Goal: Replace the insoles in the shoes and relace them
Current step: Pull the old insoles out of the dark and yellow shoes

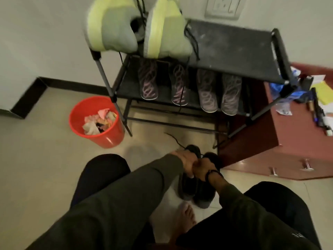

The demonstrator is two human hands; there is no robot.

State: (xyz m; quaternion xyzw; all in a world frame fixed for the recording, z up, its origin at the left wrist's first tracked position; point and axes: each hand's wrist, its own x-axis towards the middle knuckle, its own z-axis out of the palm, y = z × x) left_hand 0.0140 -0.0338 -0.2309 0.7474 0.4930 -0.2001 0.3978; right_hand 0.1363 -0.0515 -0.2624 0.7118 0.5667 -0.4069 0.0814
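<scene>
Two black shoes stand side by side on the tiled floor between my knees: the left black shoe (188, 186) and the right black shoe (205, 195). My left hand (183, 162) grips the upper part of the left shoe. My right hand (202, 168) grips the top of the right shoe, and the two hands touch each other. A loose black lace (173, 139) trails from the left shoe across the floor. The insides of the shoes are hidden by my hands.
A black shoe rack (234, 46) stands ahead with two grey-and-yellow shoes (162, 31) on top and several grey-and-pink shoes (207, 91) below. A red bin (100, 136) with waste stands to the left. A reddish cabinet (261, 141) with clutter is at right. My bare foot (187, 215) rests below the shoes.
</scene>
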